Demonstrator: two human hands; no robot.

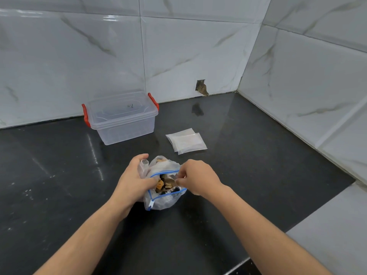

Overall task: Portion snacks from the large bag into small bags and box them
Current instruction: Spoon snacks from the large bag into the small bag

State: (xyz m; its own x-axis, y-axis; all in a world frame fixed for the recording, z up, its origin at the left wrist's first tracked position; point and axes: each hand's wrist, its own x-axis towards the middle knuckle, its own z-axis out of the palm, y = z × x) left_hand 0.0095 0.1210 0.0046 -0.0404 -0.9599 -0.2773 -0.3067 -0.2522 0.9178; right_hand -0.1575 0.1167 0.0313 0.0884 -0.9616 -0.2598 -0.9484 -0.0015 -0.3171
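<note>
Two hands are working at the large bag (pixel 164 199), which is sitting on the black counter (pixel 248 155) nearest the person. The left hand (pixel 132 179) is gripping the bag's left side, fingers curled into the plastic. The right hand (pixel 195 176) is pinching the blue zip rim at the bag's right, holding the mouth open over the mixed snacks (pixel 165 184) inside. Beyond the bag and slightly right, the small bags (pixel 186 141) are lying flat in an overlapping stack. Beyond the bag to the left, the clear box (pixel 122 118) with red latches is standing near the tiled wall (pixel 198 46), its lid on.
</note>
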